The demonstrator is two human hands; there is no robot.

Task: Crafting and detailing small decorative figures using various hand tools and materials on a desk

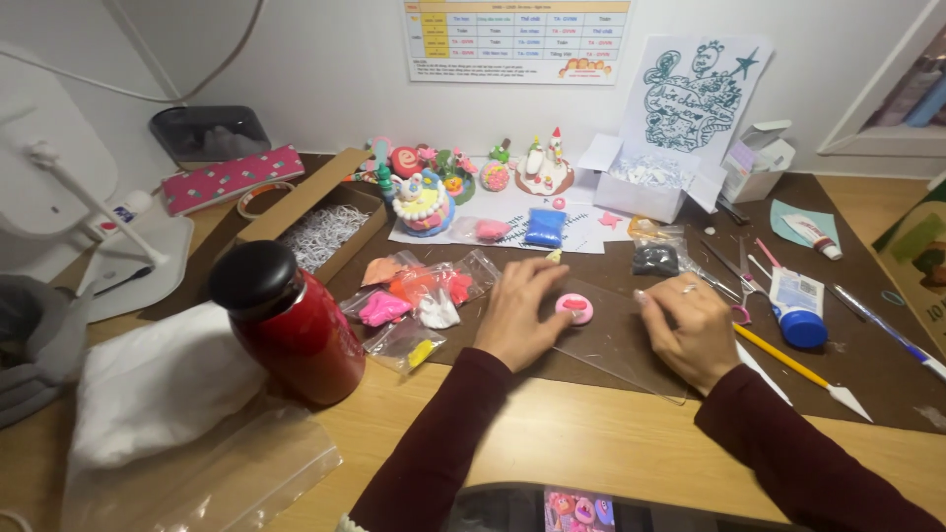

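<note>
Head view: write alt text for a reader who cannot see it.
Two hands work a small pink clay disc on a clear plastic sheet: the left hand touches it, the right hand rests beside it. Around lie bagged coloured clay, a red bottle and finished clay figures.

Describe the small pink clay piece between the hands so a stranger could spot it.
On the brown mat lies a clear plastic sheet. The pink clay disc sits on it, beside the left hand. Unlike the bagged clay nearby, it is unwrapped and round.
</note>
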